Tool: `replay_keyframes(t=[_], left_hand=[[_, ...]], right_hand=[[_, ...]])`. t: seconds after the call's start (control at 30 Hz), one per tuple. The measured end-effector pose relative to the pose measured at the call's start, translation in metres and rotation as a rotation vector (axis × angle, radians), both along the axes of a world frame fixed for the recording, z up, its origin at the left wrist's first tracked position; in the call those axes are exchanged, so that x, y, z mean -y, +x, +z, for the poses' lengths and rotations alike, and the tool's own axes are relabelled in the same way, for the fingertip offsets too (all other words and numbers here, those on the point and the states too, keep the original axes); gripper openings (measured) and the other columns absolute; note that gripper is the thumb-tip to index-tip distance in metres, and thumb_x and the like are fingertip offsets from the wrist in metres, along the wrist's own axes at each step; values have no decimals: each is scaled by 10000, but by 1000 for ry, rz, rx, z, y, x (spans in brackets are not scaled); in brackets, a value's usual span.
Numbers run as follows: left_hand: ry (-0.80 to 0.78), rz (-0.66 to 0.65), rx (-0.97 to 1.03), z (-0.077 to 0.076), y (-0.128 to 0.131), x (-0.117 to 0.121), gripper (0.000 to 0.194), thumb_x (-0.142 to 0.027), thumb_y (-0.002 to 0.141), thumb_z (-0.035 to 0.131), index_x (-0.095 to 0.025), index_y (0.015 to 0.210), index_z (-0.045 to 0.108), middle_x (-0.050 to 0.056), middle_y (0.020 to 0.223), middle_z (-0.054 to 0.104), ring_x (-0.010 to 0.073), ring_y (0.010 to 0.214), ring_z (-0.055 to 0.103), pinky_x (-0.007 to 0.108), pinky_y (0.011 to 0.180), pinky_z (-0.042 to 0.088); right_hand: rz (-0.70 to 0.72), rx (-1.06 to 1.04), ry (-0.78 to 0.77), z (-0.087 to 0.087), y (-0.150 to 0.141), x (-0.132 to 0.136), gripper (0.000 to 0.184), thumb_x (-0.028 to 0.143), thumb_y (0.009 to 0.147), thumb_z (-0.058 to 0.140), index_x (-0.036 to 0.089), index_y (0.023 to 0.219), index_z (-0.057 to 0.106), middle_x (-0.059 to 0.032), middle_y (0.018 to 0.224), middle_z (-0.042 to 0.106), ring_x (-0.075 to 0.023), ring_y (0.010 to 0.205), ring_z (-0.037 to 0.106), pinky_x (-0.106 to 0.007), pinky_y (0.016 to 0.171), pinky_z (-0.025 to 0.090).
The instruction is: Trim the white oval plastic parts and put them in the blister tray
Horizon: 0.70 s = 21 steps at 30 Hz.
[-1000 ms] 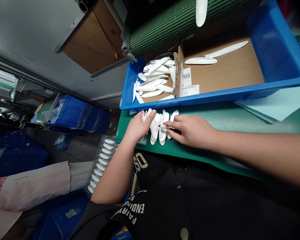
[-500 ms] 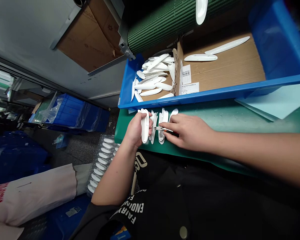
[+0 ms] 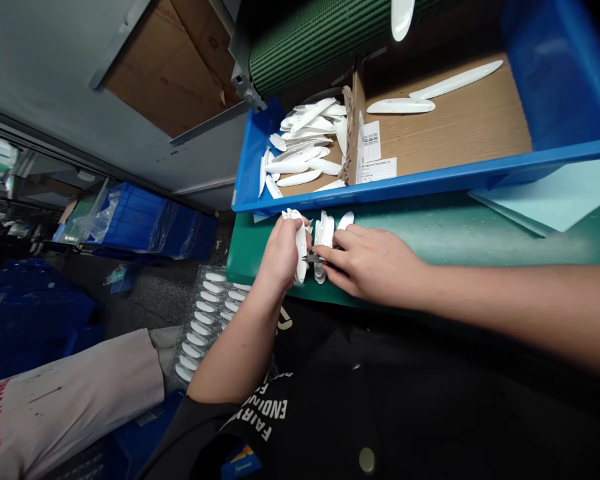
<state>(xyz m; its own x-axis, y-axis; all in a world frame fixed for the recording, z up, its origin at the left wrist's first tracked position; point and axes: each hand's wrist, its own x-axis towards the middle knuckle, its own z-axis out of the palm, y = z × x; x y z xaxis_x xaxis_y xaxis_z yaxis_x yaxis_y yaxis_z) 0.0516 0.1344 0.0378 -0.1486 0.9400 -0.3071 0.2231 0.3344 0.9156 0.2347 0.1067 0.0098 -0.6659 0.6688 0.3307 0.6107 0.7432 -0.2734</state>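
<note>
Left hand (image 3: 281, 253): grip clenched around a white moulded plastic part (image 3: 301, 245), which stands lengthwise against the fingers. Right hand (image 3: 373, 261): grip clenched on small side cutters (image 3: 314, 259), their steel tips at that part; exact contact cannot be told. Between and just beyond the two grips, more white parts (image 3: 325, 230) lie on a green bench (image 3: 455, 233). Past the grips, a blue plastic crate (image 3: 380, 189) holds a loose pile of white parts (image 3: 300, 143) beside a cardboard divider (image 3: 353, 133). Below the left grip, a clear blister tray (image 3: 205, 327) carries small white pieces.
</note>
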Motion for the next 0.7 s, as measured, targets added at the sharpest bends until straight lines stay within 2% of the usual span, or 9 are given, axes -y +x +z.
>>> replay_keyframes(t=[0.1, 0.43, 0.7], left_hand=[[47, -32, 69, -2, -1, 1, 213, -390, 901, 494, -205, 951, 587, -14, 632, 541, 133, 517, 473, 233, 504, 389], [64, -20, 38, -6, 0, 0, 214, -415, 894, 533, -216, 956, 583, -21, 646, 532, 130, 510, 454, 237, 485, 370], [55, -28, 83, -3, -2, 1, 186, -395, 901, 552, -210, 927, 562, -34, 628, 504, 112, 506, 453, 212, 472, 374]], right_hand=[[-9, 12, -14, 1, 0, 0, 295, 331, 1091, 580, 162, 1313, 678, -97, 973, 594, -289, 918, 545, -381, 744, 382], [-29, 36, -40, 2, 0, 1, 238, 311, 1080, 615, 171, 1258, 688, -90, 950, 598, -278, 892, 550, -367, 684, 353], [-39, -5, -95, -1, 2, 0, 255, 325, 1073, 628, 203, 1281, 712, -66, 915, 605, -251, 874, 570, -340, 597, 265]])
